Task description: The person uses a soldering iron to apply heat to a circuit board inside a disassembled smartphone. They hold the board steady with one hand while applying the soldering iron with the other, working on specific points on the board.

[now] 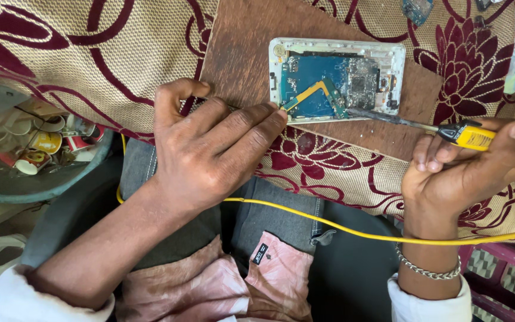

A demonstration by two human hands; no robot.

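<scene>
An opened phone (338, 77) with a blue circuit board and a yellow flex strip lies on a brown wooden board (251, 48). My left hand (210, 149) rests at the phone's lower left corner, fingertips pinched on something thin that touches the board's edge; what it is I cannot make out. My right hand (466, 167) grips a yellow-handled soldering iron (478, 137). Its dark tip reaches the lower middle of the circuit board. A yellow cord (353, 231) runs from the iron across my lap.
A patterned maroon-and-beige cloth (90, 53) covers the table. A round tray (25, 155) of small cups and scraps sits at the left. A pink plastic stool (508, 274) is at the lower right. My knees are under the table edge.
</scene>
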